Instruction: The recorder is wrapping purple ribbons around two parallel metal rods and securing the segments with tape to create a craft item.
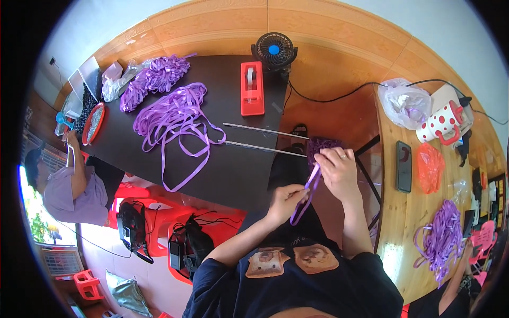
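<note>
My left hand (288, 203) is closed in a pinch on a strip of purple ribbon (300, 211) that loops down in front of my dark shirt. My right hand (338, 170) is higher and to the right, its fingers pinched on the same ribbon. Just beyond my right hand is a dark purple bundle (324, 143), partly hidden by the fingers. Two thin metal rods (260, 129) run side by side from the dark table to this bundle. Loose loops of purple ribbon (172, 114) lie on the table to the left.
On the dark table (228, 180) are a red tape dispenser (252, 90), a black fan (274, 50) and another ribbon heap (159, 74). The wooden table (389, 212) at right bears a phone (403, 167), a dotted mug (439, 124) and more ribbon (442, 241). People sit left and lower right.
</note>
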`<control>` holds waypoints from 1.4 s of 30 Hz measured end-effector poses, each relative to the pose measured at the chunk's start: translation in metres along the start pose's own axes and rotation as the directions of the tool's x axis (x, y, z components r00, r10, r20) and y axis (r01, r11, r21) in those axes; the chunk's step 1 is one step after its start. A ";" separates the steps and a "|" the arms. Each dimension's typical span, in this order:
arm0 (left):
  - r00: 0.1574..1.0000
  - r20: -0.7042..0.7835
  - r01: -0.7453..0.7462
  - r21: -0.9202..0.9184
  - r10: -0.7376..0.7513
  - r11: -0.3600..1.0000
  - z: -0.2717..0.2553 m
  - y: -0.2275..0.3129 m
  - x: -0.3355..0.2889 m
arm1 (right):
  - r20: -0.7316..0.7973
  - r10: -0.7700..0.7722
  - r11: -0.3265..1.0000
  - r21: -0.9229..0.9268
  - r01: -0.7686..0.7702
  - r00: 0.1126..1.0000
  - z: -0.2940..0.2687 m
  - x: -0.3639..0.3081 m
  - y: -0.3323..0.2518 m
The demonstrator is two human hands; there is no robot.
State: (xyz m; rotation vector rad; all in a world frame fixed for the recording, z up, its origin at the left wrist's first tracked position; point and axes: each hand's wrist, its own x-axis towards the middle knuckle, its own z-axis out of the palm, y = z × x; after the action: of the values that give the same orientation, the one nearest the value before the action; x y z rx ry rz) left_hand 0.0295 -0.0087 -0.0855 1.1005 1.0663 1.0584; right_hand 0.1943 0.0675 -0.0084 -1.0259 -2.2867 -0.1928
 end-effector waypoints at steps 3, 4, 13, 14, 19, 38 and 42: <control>0.998 -0.049 -0.034 -0.046 0.032 0.998 -0.005 -0.012 0.023 | -0.097 -0.035 0.999 -0.038 0.032 0.995 0.022 0.016 0.019; 0.996 -0.064 -0.072 -0.191 0.061 0.979 -0.003 -0.010 0.030 | -0.122 -0.036 0.999 -0.033 0.032 0.992 0.029 0.020 0.024; 0.922 -0.274 -0.375 -0.456 0.274 0.807 -0.007 -0.018 0.075 | -0.245 0.080 0.957 0.290 -0.006 0.966 0.095 0.055 0.052; 0.923 -0.272 -0.372 -0.459 0.271 0.807 -0.006 -0.021 0.077 | -0.237 0.098 0.941 0.338 -0.013 0.966 0.101 0.059 0.050; 0.910 -0.367 -0.361 -0.478 0.191 0.801 -0.004 -0.017 0.082 | -0.207 0.104 0.915 0.404 -0.012 0.973 0.134 0.064 0.046; 0.980 -0.181 -0.008 -0.443 -0.081 0.897 -0.005 -0.003 -0.034 | 0.145 0.096 0.893 0.425 -0.150 0.985 0.114 -0.010 -0.024; 0.989 -0.114 0.040 -0.397 -0.093 0.917 -0.018 0.004 -0.065 | 0.193 0.191 0.727 0.631 -0.271 0.962 0.099 -0.040 -0.048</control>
State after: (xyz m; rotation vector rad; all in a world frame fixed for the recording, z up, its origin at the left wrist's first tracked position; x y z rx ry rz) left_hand 0.0007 -0.0687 -0.0761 0.6725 0.9316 1.2389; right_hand 0.1331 0.0451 -0.1056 -0.9304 -2.0351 0.7512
